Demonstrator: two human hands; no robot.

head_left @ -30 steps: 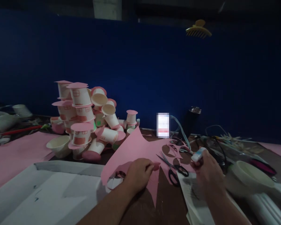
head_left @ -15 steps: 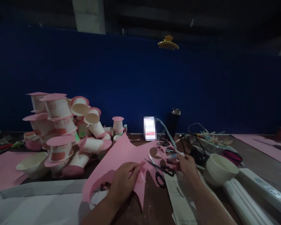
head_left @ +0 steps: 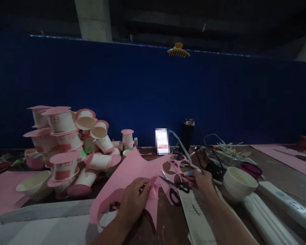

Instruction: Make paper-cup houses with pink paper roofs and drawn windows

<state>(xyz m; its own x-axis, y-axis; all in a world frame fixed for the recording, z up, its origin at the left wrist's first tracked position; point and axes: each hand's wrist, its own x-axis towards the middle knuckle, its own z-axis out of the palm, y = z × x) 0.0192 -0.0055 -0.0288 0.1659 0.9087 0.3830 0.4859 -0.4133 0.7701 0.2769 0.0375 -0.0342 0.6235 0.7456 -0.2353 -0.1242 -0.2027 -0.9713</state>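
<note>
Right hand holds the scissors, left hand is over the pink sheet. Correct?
No: in the head view, the right hand holds a white-and-blue tube; the scissors lie between the hands. The left hand is over the pink sheet.

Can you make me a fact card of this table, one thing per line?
Left hand: over the pink sheet, grip unclear
Right hand: holding a white-and-blue tube
Scissors: black-handled, between the hands
Decorated cups: piled on the left, some lying sideways
Cream cups: stacked on the right
Black bottle: upright near the blue partition
Yellow hair clip: on the partition's top edge
</note>
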